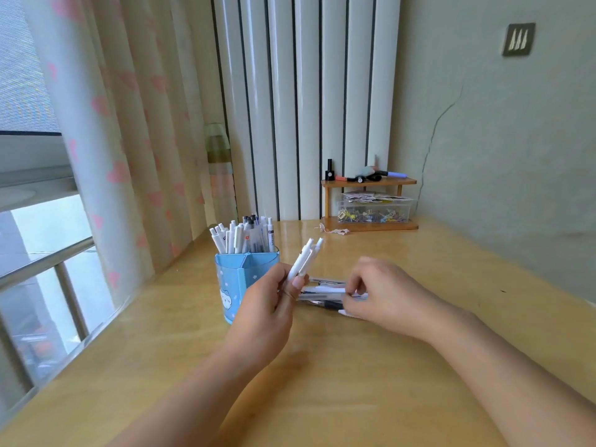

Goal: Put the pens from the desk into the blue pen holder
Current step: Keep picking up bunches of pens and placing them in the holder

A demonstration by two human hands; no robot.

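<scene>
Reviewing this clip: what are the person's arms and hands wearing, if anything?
Both forearms are bare as far as the frame shows, with no sleeves in view. The left hand and right hand show no gloves, rings, watch or bracelets.

Head-worn view (wide-angle) looks forward-down, close over the desk [322, 366].

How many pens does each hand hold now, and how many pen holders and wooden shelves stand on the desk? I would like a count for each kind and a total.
White pens held in the left hand: 2
Blue pen holder: 1
Wooden shelf: 1
Total: 4
The right hand reaches into the loose pens on the desk; their number is unclear.
</scene>
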